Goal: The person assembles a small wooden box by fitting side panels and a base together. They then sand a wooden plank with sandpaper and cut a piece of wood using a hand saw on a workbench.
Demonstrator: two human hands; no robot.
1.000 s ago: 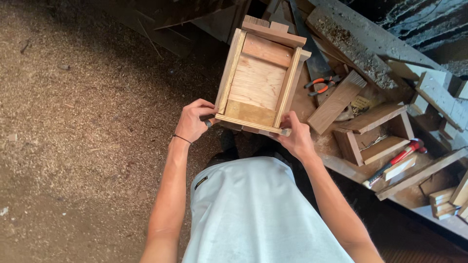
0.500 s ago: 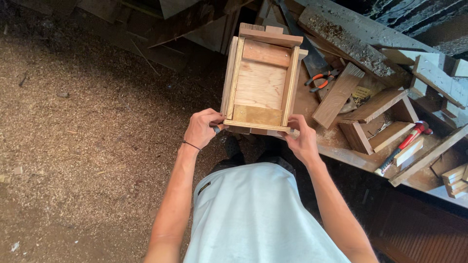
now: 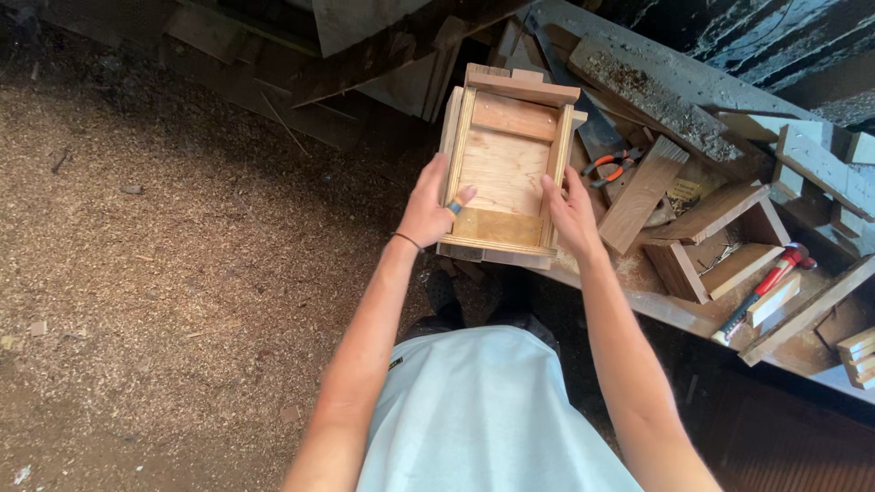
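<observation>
I hold a shallow rectangular wooden box (image 3: 504, 169) in front of my chest, its open side facing up toward me. My left hand (image 3: 430, 205) grips the box's left wall, thumb hooked over the rim onto the plywood bottom. My right hand (image 3: 572, 211) clasps the right wall, fingers wrapped along its outer side. The box has light slat walls and a darker strip near its close end.
A cluttered workbench (image 3: 656, 292) runs to the right with orange-handled pliers (image 3: 609, 165), a red-handled hammer (image 3: 764, 290), a small open wooden box (image 3: 720, 246) and loose planks (image 3: 643, 193). Sawdust covers the floor (image 3: 164, 273) at left. Boards (image 3: 273, 82) lean at the back.
Both hands have slid from the box's near corners up along its side walls. The box has been lifted slightly further from me.
</observation>
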